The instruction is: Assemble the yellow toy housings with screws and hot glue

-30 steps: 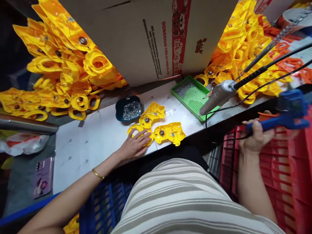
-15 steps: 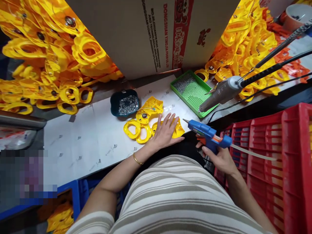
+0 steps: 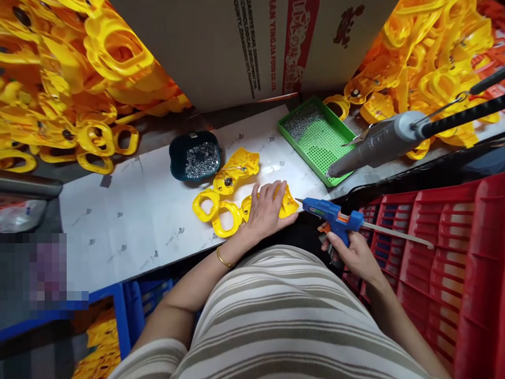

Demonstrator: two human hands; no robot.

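A yellow plastic shell (image 3: pixel 291 201) lies at the front edge of the white board, partly hidden under my left hand (image 3: pixel 268 210). My left fingers curl over its far side, and the thumb stretches along the near edge. In my right hand (image 3: pixel 357 252) is a blue hot glue gun (image 3: pixel 329 213) with a glue stick out of its back; the fingers wrap its handle. Its nozzle points left, close to the shell's right end. Another yellow shell (image 3: pixel 236 171), with a small round metal part and wires inside, rests beyond my left hand. Yellow rings (image 3: pixel 228 219) sit left of it.
A dark bowl of screws (image 3: pixel 202 159) and a green tray (image 3: pixel 315 146) with small metal pieces stand on the board (image 3: pixel 130 210). A hanging grey electric screwdriver (image 3: pixel 374 142) reaches over the tray. Around are a carton (image 3: pixel 221 58), yellow heaps (image 3: pixel 79 79) and a red crate (image 3: pixel 430 263).
My left fingers have gone from spread to more bent over the yellow shell. The glue gun stays near the shell's right end. The view has shifted slightly.
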